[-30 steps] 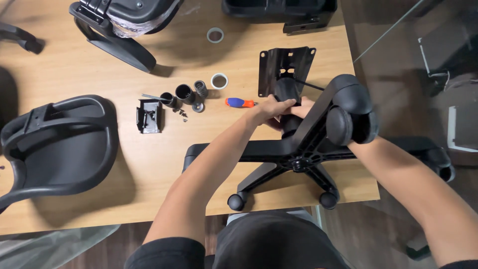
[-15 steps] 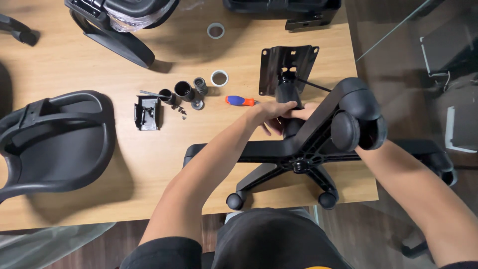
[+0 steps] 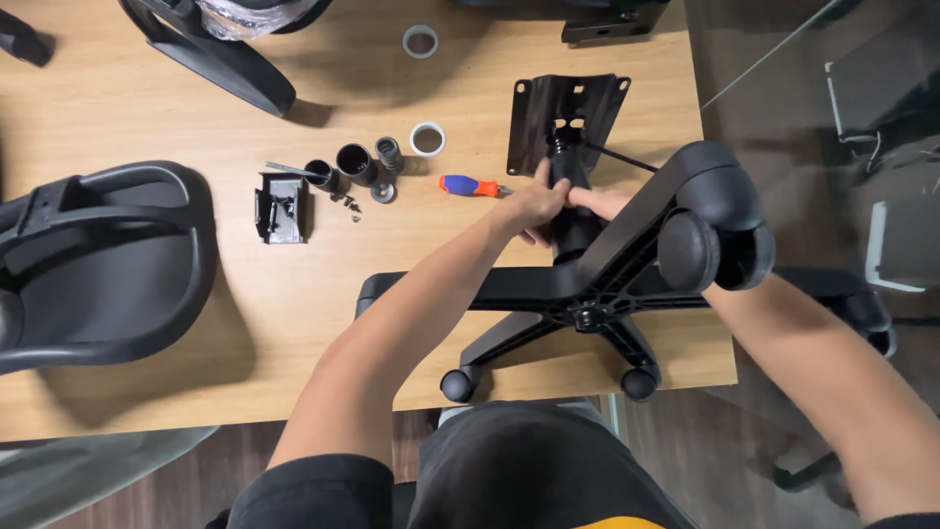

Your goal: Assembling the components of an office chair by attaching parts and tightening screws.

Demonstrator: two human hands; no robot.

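Gripping the black central column [image 3: 573, 211] of a five-legged chair base [image 3: 587, 294], the left hand [image 3: 534, 206] is clenched around the column's upper part. The right hand [image 3: 602, 203] lies against the same column from the other side, largely hidden behind a raised leg of the base; whether its grip is closed cannot be told. The base lies tilted at the near edge of the wooden bench [image 3: 196, 372], castors pointing outward, one large castor [image 3: 690, 250] nearest the camera. The column's far end meets a black mounting plate [image 3: 568, 118] lying on the bench.

Just left of the hands lies a screwdriver [image 3: 470, 185] with an orange and blue handle. Further left are several short black cylinders [image 3: 354, 164], a white ring [image 3: 427, 138] and a small black tray of screws [image 3: 282, 208]. A black chair backrest [image 3: 98, 264] occupies the left side of the bench, well apart from the hands.
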